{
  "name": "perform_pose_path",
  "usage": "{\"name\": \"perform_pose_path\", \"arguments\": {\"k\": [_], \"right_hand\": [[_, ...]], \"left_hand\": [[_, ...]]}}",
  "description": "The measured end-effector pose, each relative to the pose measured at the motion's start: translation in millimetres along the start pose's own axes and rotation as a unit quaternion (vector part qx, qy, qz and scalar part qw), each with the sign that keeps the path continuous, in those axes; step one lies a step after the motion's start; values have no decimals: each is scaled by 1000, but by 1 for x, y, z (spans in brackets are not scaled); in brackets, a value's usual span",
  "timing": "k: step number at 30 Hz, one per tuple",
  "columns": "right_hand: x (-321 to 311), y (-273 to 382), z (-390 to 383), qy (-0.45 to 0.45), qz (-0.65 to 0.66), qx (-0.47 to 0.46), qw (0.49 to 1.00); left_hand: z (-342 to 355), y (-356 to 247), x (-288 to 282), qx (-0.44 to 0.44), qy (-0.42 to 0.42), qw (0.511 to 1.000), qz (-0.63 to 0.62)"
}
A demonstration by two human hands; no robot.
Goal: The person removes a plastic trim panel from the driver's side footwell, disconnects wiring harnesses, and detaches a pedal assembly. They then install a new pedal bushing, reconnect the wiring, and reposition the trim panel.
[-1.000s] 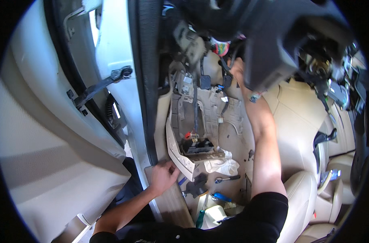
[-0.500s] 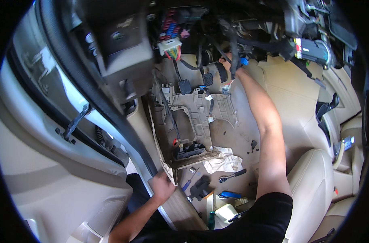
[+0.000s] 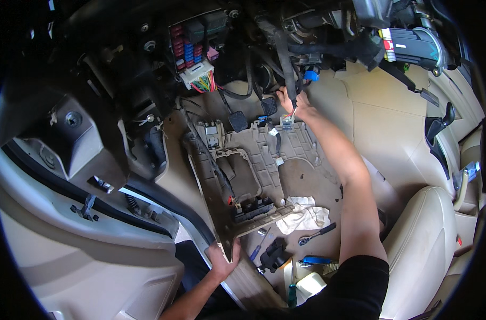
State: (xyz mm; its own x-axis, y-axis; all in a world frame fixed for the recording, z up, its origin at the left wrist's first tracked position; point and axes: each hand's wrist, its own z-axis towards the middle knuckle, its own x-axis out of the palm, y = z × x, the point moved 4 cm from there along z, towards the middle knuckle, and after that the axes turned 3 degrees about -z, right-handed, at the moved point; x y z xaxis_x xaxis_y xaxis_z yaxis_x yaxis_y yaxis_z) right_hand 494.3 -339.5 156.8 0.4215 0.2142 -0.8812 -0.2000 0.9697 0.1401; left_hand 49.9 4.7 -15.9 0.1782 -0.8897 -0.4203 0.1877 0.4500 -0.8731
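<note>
The left hand (image 3: 221, 261) is closed around the near lower corner of the beige lower dash panel (image 3: 268, 170), which lies in the driver's footwell with its ribbed side facing up, its near edge beside the door sill trim (image 3: 253, 280). The right hand (image 3: 294, 101) is up under the dashboard, beside the black pedal (image 3: 269, 105) and partly behind the thick wiring harness (image 3: 283, 56); its fingers look bent, but whether they grip anything I cannot tell. A multi-wire connector (image 3: 287, 122) hangs just below that wrist, so a quick pull of the forearm could snag its thin wires and strain them. The black switch block (image 3: 253, 209) sits in the panel's near end, with a cable (image 3: 213, 168) running up from it; if the panel were lifted or dragged while that lead is attached, the plug or the wire could tear. Twisting the panel by its one held corner might crack the slim frame around its opening. The white cloth (image 3: 304, 216) lies against the panel's near edge, and the ratchet (image 3: 317, 233) and screwdriver (image 3: 258, 250) rest close by, where a sliding panel could catch or scatter them.
</note>
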Motion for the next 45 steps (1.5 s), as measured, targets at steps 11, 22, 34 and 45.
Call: {"name": "perform_pose_path", "arguments": {"k": [11, 22, 34, 45], "right_hand": [[-4, 22, 3, -67, -18, -59, 996], [37, 9, 51, 13, -211, -149, 966], [62, -23, 59, 74, 110, 156, 979], [7, -39, 111, -22, -31, -6, 999]], "left_hand": [[-5, 10, 5, -37, 10, 997, -67], [1, -2, 4, -7, 8, 1000, -20], [-1, 4, 3, -30, 27, 999, 12], [-2, 2, 5, 6, 7, 1000, -10]]}}
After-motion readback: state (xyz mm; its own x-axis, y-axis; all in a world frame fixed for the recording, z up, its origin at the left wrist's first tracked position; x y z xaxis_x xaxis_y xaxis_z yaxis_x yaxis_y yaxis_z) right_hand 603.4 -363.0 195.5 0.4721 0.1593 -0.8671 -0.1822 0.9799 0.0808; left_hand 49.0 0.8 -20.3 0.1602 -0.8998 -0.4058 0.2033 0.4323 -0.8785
